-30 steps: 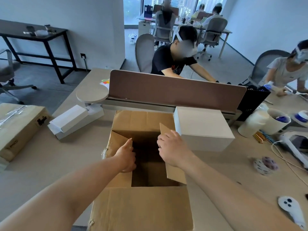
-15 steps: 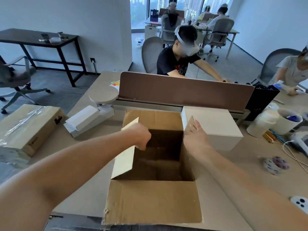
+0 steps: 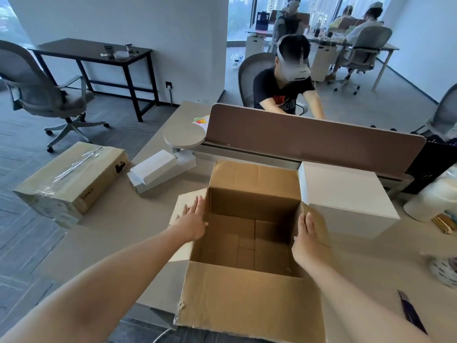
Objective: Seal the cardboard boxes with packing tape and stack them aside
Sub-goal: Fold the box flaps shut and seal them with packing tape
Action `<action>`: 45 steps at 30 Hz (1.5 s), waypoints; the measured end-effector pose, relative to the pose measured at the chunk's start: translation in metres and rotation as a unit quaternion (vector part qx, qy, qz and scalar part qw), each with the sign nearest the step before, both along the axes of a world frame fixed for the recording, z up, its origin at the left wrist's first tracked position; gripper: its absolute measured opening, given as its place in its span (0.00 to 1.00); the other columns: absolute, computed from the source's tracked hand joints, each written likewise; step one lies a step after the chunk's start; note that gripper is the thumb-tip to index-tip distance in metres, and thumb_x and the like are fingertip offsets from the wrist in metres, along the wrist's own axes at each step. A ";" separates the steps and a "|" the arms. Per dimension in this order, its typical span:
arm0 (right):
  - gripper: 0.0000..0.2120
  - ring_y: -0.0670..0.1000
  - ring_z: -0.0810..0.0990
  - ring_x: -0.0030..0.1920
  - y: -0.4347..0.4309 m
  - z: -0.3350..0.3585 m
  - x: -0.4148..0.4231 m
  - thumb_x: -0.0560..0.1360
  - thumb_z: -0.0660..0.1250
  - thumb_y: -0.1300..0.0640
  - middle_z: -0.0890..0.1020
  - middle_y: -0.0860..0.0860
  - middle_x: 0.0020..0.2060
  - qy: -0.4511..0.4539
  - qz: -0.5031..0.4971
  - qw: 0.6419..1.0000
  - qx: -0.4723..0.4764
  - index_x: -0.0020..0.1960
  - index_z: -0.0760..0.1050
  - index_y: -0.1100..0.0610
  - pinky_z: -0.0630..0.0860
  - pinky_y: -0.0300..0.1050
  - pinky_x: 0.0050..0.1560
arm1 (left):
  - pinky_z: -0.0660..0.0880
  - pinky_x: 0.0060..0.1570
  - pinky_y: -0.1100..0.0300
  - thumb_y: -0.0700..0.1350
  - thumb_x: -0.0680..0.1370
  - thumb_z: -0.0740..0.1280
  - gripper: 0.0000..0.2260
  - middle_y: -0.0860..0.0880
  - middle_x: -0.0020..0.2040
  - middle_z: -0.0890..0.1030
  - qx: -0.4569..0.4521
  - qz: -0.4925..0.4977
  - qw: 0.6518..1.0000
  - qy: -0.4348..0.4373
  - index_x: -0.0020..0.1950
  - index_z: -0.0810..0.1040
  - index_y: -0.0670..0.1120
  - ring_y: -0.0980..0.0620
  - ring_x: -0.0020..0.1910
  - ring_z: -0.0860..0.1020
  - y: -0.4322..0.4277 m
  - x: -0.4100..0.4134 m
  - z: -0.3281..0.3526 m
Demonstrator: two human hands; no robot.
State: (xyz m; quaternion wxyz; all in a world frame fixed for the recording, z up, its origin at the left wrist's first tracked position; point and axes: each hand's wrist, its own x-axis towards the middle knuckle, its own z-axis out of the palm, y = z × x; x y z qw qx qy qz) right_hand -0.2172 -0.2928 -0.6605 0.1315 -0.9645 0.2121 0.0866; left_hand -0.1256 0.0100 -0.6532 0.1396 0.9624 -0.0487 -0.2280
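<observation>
Cardboard box (image 3: 247, 300) sits open on the desk (image 3: 138, 219), centre and near. Its flaps are splayed outward, probably ready to be folded shut for taping. The left hand (image 3: 191, 225), fingers straight, presses flat on the left flap (image 3: 184, 206). The right hand (image 3: 305, 241), equally flat, rests on the right flap (image 3: 320, 224).

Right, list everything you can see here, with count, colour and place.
open cardboard box: 1, brown, desk centre, empty
taped cardboard box: 1, brown, at desk's left edge
white box: 1, white, right of open box
flat white boxes: 2, white, stacked, behind-left
divider: 1, brown, behind the boxes
tape roll: 1, white patterned, right edge
office chair: 1, grey, left floor
side table: 1, black, by wall
left hand: 1, flat on left flap
right hand: 1, flat on right flap
</observation>
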 end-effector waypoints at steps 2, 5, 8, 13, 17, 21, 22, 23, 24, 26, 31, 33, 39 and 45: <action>0.37 0.54 0.54 0.78 0.002 -0.005 -0.005 0.80 0.56 0.66 0.41 0.45 0.79 -0.062 -0.036 0.996 0.049 0.80 0.39 0.48 0.71 0.47 0.66 | 0.52 0.77 0.39 0.45 0.85 0.53 0.31 0.53 0.81 0.40 -0.116 0.061 0.991 -0.004 0.80 0.34 0.56 0.44 0.80 0.43 -0.003 -0.007 -0.012; 0.36 0.58 0.71 0.70 0.000 -0.005 -0.005 0.79 0.56 0.70 0.58 0.48 0.78 -0.113 -0.094 0.978 0.146 0.80 0.49 0.45 0.74 0.45 0.55 | 0.64 0.73 0.46 0.42 0.86 0.51 0.27 0.53 0.79 0.59 -0.272 0.153 0.950 0.025 0.81 0.45 0.58 0.45 0.77 0.61 -0.008 -0.015 -0.019; 0.31 0.58 0.71 0.69 -0.011 -0.010 0.002 0.80 0.56 0.69 0.68 0.51 0.73 -0.133 -0.134 0.958 0.215 0.78 0.57 0.47 0.72 0.45 0.57 | 0.69 0.71 0.46 0.43 0.86 0.51 0.24 0.54 0.75 0.68 -0.323 0.175 0.929 0.039 0.80 0.55 0.61 0.47 0.74 0.68 -0.003 -0.009 -0.025; 0.27 0.56 0.65 0.73 -0.017 -0.014 0.011 0.80 0.59 0.67 0.66 0.52 0.75 -0.120 -0.133 0.938 0.295 0.78 0.60 0.53 0.64 0.49 0.70 | 0.75 0.65 0.47 0.45 0.86 0.53 0.22 0.52 0.72 0.71 -0.282 0.139 0.949 0.039 0.79 0.55 0.59 0.47 0.69 0.73 0.003 0.010 -0.027; 0.29 0.55 0.64 0.74 -0.021 -0.008 0.020 0.80 0.62 0.64 0.63 0.51 0.76 -0.093 -0.107 0.932 0.333 0.78 0.57 0.54 0.63 0.49 0.71 | 0.73 0.65 0.46 0.44 0.82 0.57 0.25 0.48 0.73 0.69 -0.213 0.148 0.966 0.005 0.79 0.56 0.52 0.43 0.69 0.71 -0.002 0.030 -0.018; 0.26 0.53 0.71 0.69 -0.043 0.002 0.036 0.79 0.67 0.58 0.71 0.52 0.71 -0.051 -0.067 0.935 0.345 0.75 0.64 0.57 0.69 0.47 0.67 | 0.51 0.75 0.39 0.44 0.81 0.59 0.30 0.48 0.81 0.51 -0.138 0.137 0.978 -0.072 0.81 0.51 0.50 0.39 0.80 0.46 -0.046 0.036 0.022; 0.23 0.53 0.74 0.66 -0.055 0.007 0.043 0.79 0.66 0.57 0.74 0.53 0.67 -0.041 -0.060 0.935 0.347 0.73 0.68 0.58 0.71 0.46 0.64 | 0.48 0.75 0.39 0.45 0.82 0.60 0.30 0.48 0.82 0.49 -0.141 0.119 0.980 -0.077 0.81 0.50 0.49 0.39 0.80 0.43 -0.066 0.038 0.035; 0.19 0.51 0.78 0.60 -0.064 0.014 0.049 0.79 0.65 0.57 0.78 0.53 0.62 -0.027 -0.048 0.932 0.359 0.69 0.73 0.58 0.73 0.45 0.60 | 0.50 0.76 0.39 0.45 0.82 0.61 0.30 0.47 0.82 0.50 -0.162 0.099 0.979 -0.080 0.81 0.51 0.49 0.40 0.80 0.45 -0.087 0.041 0.047; 0.14 0.50 0.80 0.53 -0.073 0.023 0.054 0.80 0.64 0.56 0.80 0.53 0.57 -0.013 -0.030 0.926 0.376 0.64 0.76 0.56 0.74 0.43 0.54 | 0.56 0.75 0.43 0.45 0.82 0.61 0.28 0.46 0.81 0.55 -0.194 0.078 0.974 -0.086 0.81 0.55 0.48 0.40 0.79 0.52 -0.108 0.044 0.059; 0.08 0.48 0.79 0.45 -0.096 0.041 0.062 0.80 0.63 0.55 0.81 0.52 0.52 -0.005 0.010 0.922 0.386 0.56 0.79 0.53 0.71 0.40 0.46 | 0.71 0.62 0.59 0.45 0.82 0.62 0.24 0.47 0.76 0.67 -0.257 0.052 0.961 -0.093 0.78 0.63 0.48 0.47 0.68 0.71 -0.156 0.050 0.079; 0.12 0.49 0.77 0.58 -0.176 0.073 0.084 0.80 0.62 0.57 0.80 0.48 0.58 -0.097 0.057 0.948 0.299 0.63 0.77 0.54 0.70 0.40 0.56 | 0.69 0.60 0.64 0.45 0.82 0.63 0.19 0.52 0.70 0.75 -0.377 0.077 0.917 -0.104 0.74 0.70 0.50 0.54 0.64 0.74 -0.272 0.064 0.103; 0.14 0.51 0.76 0.62 -0.215 0.074 0.092 0.80 0.62 0.58 0.78 0.51 0.61 -0.146 0.030 0.952 0.269 0.65 0.75 0.56 0.68 0.39 0.58 | 0.68 0.65 0.60 0.45 0.82 0.62 0.20 0.53 0.71 0.74 -0.407 0.101 0.902 -0.098 0.75 0.68 0.51 0.53 0.69 0.72 -0.310 0.072 0.097; 0.21 0.56 0.69 0.69 -0.304 0.042 0.111 0.79 0.63 0.57 0.69 0.55 0.71 -0.161 -0.062 0.969 0.178 0.72 0.68 0.57 0.64 0.47 0.68 | 0.71 0.61 0.54 0.49 0.83 0.61 0.24 0.46 0.74 0.68 -0.341 0.163 0.925 -0.031 0.79 0.60 0.49 0.44 0.67 0.73 -0.374 0.089 0.053; 0.40 0.59 0.68 0.69 -0.358 -0.005 0.133 0.67 0.76 0.42 0.69 0.58 0.70 -0.065 -0.137 0.967 0.203 0.71 0.65 0.60 0.67 0.51 0.68 | 0.68 0.69 0.50 0.55 0.78 0.67 0.36 0.46 0.73 0.68 -0.295 0.195 0.931 0.087 0.79 0.54 0.44 0.41 0.70 0.70 -0.399 0.105 0.021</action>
